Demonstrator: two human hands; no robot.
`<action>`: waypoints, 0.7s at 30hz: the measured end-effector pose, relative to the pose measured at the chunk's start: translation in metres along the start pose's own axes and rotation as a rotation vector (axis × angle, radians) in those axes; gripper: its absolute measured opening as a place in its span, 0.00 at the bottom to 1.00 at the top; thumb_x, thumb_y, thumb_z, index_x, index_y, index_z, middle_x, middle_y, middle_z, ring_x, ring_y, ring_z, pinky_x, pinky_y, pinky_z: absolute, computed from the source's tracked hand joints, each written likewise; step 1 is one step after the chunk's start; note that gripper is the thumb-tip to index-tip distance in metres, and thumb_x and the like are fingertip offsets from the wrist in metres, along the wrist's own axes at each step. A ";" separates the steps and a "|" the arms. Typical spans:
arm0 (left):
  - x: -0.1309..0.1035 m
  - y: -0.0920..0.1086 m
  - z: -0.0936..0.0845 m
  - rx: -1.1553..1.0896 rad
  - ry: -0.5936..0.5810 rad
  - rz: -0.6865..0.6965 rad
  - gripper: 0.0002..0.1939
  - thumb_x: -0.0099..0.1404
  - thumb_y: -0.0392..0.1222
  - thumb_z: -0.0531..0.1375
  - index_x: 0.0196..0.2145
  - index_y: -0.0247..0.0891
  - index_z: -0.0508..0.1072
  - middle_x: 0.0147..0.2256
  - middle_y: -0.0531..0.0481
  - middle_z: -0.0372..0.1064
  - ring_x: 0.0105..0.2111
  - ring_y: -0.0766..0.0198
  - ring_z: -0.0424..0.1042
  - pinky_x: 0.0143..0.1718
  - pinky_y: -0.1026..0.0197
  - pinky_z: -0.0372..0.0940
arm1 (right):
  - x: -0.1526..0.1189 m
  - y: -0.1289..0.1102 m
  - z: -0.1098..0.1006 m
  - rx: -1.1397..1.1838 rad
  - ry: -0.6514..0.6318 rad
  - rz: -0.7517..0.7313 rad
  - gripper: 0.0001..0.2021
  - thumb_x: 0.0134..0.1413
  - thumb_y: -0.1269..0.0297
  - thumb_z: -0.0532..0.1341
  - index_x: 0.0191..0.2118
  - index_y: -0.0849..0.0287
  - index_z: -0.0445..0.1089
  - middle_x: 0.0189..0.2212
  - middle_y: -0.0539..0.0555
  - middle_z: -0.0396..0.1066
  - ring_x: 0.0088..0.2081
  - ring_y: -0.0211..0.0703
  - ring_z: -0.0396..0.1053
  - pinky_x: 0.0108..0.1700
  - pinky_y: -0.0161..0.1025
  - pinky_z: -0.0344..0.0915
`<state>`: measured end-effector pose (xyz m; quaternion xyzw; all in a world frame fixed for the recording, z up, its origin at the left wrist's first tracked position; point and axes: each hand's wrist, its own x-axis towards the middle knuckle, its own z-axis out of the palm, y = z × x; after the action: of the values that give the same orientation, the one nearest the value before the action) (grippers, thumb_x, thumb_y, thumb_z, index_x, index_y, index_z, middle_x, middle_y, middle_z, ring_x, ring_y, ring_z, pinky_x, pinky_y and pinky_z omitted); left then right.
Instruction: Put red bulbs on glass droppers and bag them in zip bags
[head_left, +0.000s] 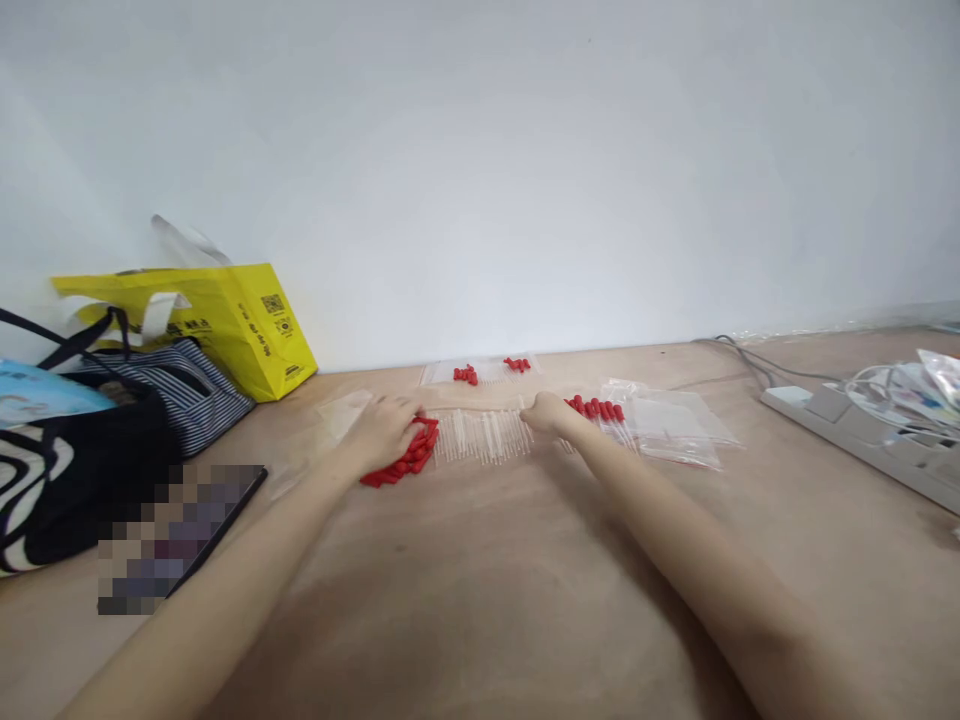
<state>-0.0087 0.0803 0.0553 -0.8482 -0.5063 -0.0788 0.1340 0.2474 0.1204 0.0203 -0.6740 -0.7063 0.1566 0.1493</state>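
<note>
Many thin sticks (480, 437) line the worktop (450, 580); a sideways brush of the right hand (546, 412) could skew them. That hand, at two o'clock, bends inward, fingers bunched; the left hand (379, 432), at nine, curls over red pieces (409, 464). Hands apart; grips unclear.

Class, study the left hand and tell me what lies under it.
A pile of small red pieces shows at the right and near edges of the left hand. Whatever the palm covers cannot be seen.
</note>
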 end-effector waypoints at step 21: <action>-0.036 0.096 0.053 -0.524 0.157 0.158 0.10 0.62 0.38 0.50 0.35 0.39 0.72 0.38 0.48 0.67 0.39 0.62 0.65 0.41 0.58 0.60 | -0.077 0.037 0.036 0.014 0.187 -0.819 0.21 0.47 0.83 0.47 0.45 0.61 0.63 0.36 0.56 0.66 0.39 0.41 0.62 0.42 0.39 0.54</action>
<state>0.0587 0.0227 -0.0195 -0.8820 -0.3893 -0.2618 -0.0456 0.2693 0.0442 -0.0284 -0.3476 -0.8984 0.0272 0.2670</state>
